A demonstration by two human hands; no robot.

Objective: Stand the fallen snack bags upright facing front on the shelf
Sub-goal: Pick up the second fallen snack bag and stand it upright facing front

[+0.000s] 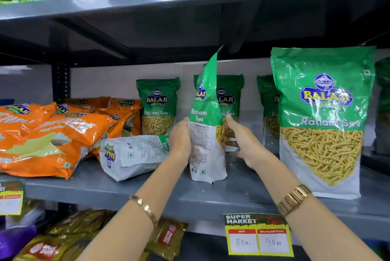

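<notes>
On the grey metal shelf (242, 195), crinkly orange bags (48, 134) lie in a heap at your left. Beside them a fallen green-and-white sev bag (133, 155) lies on its side, back panel up. Your left hand (179, 140) and right hand (242, 144) press the sides of the turned sev bag (205, 134), fingers grasping it upright, edge toward you. At right, a large glossy bag (320, 121) stands facing front, yellow sev showing through its window.
</notes>
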